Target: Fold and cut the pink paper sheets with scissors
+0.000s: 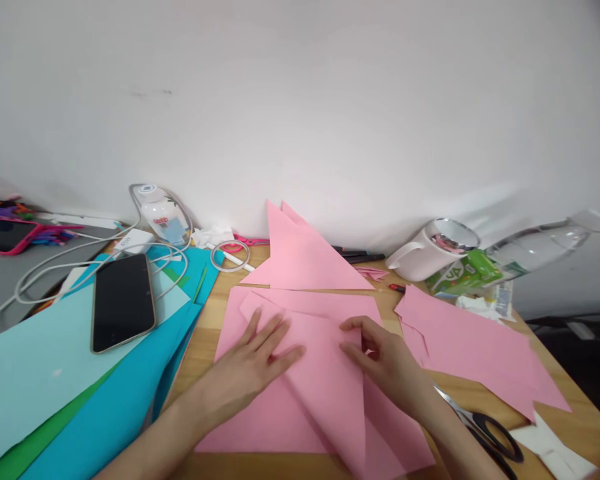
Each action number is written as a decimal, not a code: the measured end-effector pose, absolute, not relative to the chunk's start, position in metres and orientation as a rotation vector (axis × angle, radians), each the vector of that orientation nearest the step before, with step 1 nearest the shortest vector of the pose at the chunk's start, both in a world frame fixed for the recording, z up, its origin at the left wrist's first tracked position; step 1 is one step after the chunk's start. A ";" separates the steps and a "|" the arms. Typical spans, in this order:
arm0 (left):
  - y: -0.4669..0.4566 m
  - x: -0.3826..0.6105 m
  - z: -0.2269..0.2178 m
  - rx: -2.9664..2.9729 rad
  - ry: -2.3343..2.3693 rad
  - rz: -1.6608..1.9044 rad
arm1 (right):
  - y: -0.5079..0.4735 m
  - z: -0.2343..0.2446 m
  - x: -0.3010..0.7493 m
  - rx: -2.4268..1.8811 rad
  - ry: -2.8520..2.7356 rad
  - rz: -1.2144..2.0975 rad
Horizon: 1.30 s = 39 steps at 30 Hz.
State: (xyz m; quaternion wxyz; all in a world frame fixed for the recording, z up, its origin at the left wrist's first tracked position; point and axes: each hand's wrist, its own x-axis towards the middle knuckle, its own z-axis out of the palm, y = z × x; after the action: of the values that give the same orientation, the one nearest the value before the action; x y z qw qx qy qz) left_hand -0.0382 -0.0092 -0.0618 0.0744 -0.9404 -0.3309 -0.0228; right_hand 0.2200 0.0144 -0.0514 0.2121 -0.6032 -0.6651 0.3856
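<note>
A large pink paper sheet (300, 380) lies on the wooden table (205, 347) in front of me, partly folded into a long flap. My left hand (253, 360) rests flat on the flap with its fingers spread, holding it down. My right hand (380, 353) has its fingers curled and pinches the paper's folded edge near the middle. A folded pink triangle (300, 257) stands behind the sheet against the wall.
More pink sheets (470, 347) lie to the right, with black-handled scissors (485, 427) beside my right forearm. Blue and green paper (45, 373) with a phone (123, 300) and cables lies left. A white mug (425, 257), a green carton (460, 273) and a bottle (540, 247) sit at the back right.
</note>
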 end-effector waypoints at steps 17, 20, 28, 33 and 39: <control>-0.041 -0.028 -0.077 -2.455 -1.289 -0.129 | 0.046 -0.072 0.207 -1.432 -1.969 1.064; -0.043 -0.037 -0.079 -2.486 -1.283 -0.123 | 0.034 -0.076 0.199 -1.410 -1.990 1.112; -0.029 -0.041 -0.077 -2.567 -1.046 -0.180 | 0.011 -0.073 0.206 -1.516 -1.939 1.079; -0.029 -0.027 -0.076 -2.632 -0.963 -0.222 | 0.010 -0.054 0.221 -1.577 -2.004 1.044; -0.029 -0.022 -0.074 -2.578 -1.208 -0.100 | 0.035 -0.059 0.226 -1.449 -2.122 1.096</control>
State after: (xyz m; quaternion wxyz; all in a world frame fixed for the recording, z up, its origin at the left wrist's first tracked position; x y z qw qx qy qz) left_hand -0.0219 -0.0288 -0.0740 0.1458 -0.8953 -0.4194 -0.0347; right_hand 0.2262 0.0348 -0.0594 0.1733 -0.5110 -0.7480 0.3864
